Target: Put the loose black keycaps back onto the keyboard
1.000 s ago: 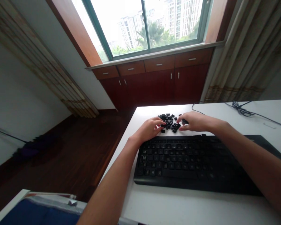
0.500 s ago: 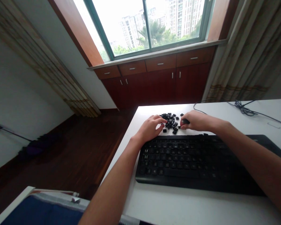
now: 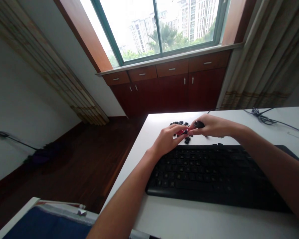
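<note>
My left hand and my right hand meet fingertip to fingertip just behind a black keyboard. The right hand pinches a black keycap. My left fingers are drawn together in a pinch against it; what they hold, if anything, is hidden. Under and behind the fingertips lies a small pile of loose black keycaps, partly covered by both hands. One stray keycap lies close to the keyboard's back edge.
The white table has its left edge close to my left forearm, with dark wooden floor beyond. A black cable runs along the back right. A blue pouch sits at the bottom left. Red-brown cabinets stand under the window.
Both hands lifted slightly off the keycap pile and came together. The right hand now holds a keycap up, and the left fingers have moved right to meet it.
</note>
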The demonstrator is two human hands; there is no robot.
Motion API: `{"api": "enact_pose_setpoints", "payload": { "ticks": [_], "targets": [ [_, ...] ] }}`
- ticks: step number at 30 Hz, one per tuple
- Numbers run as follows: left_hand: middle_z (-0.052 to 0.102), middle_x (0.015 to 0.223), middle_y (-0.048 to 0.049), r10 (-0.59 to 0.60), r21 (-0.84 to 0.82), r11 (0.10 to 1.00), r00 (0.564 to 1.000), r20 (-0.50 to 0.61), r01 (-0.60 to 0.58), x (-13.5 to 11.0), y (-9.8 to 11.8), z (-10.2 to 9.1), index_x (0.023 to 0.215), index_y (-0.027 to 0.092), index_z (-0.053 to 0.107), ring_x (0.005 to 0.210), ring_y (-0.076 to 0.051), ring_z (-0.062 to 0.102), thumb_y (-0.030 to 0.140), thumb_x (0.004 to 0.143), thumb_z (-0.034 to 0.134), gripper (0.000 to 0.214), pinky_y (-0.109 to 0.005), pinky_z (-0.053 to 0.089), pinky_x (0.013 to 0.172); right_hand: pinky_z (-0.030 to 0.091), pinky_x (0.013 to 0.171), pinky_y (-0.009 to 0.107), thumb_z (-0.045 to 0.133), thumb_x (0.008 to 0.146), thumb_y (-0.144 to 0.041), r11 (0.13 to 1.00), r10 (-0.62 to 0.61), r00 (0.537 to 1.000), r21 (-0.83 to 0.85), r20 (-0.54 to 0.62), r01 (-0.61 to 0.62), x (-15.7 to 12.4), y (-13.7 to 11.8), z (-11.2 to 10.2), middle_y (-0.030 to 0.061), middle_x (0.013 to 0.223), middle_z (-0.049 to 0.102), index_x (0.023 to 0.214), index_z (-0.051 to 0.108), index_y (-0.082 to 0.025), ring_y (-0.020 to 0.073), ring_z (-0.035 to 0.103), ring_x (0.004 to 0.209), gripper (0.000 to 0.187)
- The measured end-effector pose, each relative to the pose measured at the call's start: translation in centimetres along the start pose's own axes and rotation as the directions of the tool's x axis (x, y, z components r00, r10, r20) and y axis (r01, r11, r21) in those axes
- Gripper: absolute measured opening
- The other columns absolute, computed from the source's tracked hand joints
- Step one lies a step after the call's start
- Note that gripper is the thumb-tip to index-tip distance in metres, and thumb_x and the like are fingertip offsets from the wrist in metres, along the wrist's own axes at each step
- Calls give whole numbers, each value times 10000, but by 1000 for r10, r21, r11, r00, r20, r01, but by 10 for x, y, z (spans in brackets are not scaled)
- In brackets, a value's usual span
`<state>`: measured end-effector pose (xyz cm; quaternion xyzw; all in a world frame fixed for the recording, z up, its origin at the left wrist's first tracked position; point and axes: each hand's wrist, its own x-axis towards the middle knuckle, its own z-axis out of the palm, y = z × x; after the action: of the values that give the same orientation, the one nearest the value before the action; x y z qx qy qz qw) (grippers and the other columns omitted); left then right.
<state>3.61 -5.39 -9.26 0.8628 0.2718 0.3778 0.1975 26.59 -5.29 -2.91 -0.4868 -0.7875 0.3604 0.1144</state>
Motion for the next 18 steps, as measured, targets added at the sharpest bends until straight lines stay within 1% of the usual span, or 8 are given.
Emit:
{"api": "enact_pose_setpoints", "payload": {
  "ticks": [2, 5, 8, 10, 13, 18],
  "targets": [
    [721, 1076, -73, 31, 9, 999, 999, -33, -31, 0, 0, -1, 1149, 196, 700, 872, -154, 683, 265, 932, 635, 237, -302, 570, 833, 353, 454, 248, 698, 759, -629, 999, -5, 1000, 34, 7, 5, -1, -2, 0, -3, 589, 567, 999, 751, -180, 128, 493, 518, 512],
    [734, 1016, -67, 69, 32, 997, 995, -70, -67, -1, -1, -2, 1137, 192, 716, 838, -142, 681, 250, 938, 628, 225, -280, 560, 800, 368, 468, 250, 696, 761, -636, 997, -17, 1000, 69, 7, 16, -4, -3, -2, -1, 605, 561, 1035, 749, -178, 130, 497, 537, 537],
    [736, 985, -73, 73, 55, 996, 994, -82, -69, -1, 0, -2, 1104, 179, 732, 823, -145, 682, 282, 927, 648, 222, -280, 555, 787, 398, 495, 257, 680, 783, -631, 995, -32, 999, 96, 16, 30, -6, -1, -5, 15, 643, 585, 1045, 745, -172, 140, 522, 571, 532],
    [738, 966, -78, 65, 73, 996, 995, -70, -60, 0, 1, -1, 1071, 164, 741, 806, -148, 680, 314, 914, 667, 230, -285, 554, 777, 406, 507, 259, 668, 793, -635, 994, -38, 999, 104, 28, 34, -9, 2, -8, 25, 667, 605, 1041, 741, -169, 147, 535, 594, 533],
    [734, 924, -76, 51, 103, 994, 998, -36, -47, 0, 2, -1, 1032, 156, 750, 770, -146, 669, 354, 907, 671, 247, -286, 550, 742, 385, 499, 254, 657, 801, -639, 994, -35, 998, 108, 55, 29, -11, 5, -12, 21, 653, 597, 1033, 735, -167, 142, 521, 589, 531],
    [719, 876, -63, 56, 114, 992, 998, 21, -58, 0, 4, -1, 1021, 160, 756, 743, -135, 645, 370, 915, 657, 255, -269, 536, 706, 359, 489, 252, 631, 823, -642, 992, -32, 996, 127, 82, 22, -12, 8, -12, 13, 641, 579, 1044, 725, -169, 133, 492, 576, 531]
  ]
}}
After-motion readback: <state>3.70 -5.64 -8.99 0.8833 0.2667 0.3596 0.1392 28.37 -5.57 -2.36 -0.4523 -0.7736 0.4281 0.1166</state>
